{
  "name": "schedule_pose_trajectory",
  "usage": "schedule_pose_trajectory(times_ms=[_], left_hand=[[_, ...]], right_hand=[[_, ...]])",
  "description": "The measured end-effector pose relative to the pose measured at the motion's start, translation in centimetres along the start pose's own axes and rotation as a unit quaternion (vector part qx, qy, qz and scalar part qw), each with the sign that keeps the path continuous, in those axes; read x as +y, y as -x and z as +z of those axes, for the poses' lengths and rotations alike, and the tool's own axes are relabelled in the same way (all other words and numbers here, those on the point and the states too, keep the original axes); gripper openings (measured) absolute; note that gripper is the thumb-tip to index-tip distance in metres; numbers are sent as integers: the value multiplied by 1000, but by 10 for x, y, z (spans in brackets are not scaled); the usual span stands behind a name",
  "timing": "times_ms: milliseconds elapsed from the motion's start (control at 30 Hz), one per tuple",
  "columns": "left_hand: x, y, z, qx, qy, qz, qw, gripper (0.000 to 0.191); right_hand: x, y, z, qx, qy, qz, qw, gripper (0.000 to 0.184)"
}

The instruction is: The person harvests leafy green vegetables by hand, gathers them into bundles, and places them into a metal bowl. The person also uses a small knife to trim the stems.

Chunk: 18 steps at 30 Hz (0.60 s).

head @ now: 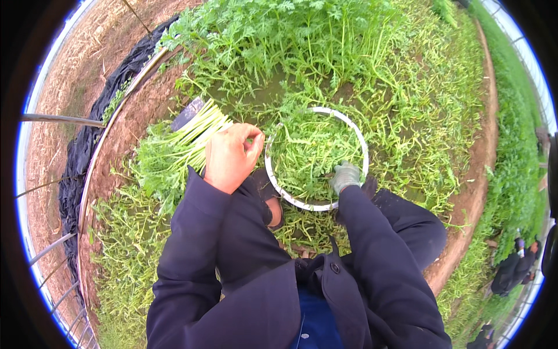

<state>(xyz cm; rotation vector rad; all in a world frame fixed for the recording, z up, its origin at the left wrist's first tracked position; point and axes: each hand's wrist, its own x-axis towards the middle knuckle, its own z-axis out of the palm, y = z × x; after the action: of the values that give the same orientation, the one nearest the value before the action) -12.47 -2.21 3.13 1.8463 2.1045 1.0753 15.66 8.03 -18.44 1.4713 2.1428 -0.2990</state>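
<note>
My left hand point(233, 152), bare, is raised with curled fingers between a pile of cut leafy stems point(192, 135) and a white round rim point(365, 152). Whether it holds anything cannot be told. The pale stem ends point up and to the right, and the feathery leaves spread towards the lower left. My right hand point(345, 175), in a grey-green glove, reaches inside the rim at its lower right, among loose green leaves and stems point(316, 148). Its fingertips are partly hidden in the greenery. A dark flat piece point(187, 114) lies beside the stems.
Tall leafy plants point(305, 30) stand ahead. Cut stems litter the soil at right. A pale edging pipe point(98, 144) and black sheeting point(80, 157) run along the left. Several people, one in dark clothes point(510, 272), are at the far right.
</note>
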Motion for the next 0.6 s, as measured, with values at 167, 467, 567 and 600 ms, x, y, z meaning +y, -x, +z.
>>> schedule_pose_trajectory(times_ms=[167,467,567,600], left_hand=[[1,2,-3,-5,11,4,1000,7],[-6,7,-8,-40,49,9,998,8],[-9,10,-10,-48,48,13,998,8],[-9,11,-11,-52,48,13,997,8]], right_hand=[[0,25,-34,-33,-171,39,984,58],[-42,53,16,-102,-191,99,971,63],[-54,56,20,-120,-143,59,981,72],[-55,60,18,-87,-134,60,985,70]])
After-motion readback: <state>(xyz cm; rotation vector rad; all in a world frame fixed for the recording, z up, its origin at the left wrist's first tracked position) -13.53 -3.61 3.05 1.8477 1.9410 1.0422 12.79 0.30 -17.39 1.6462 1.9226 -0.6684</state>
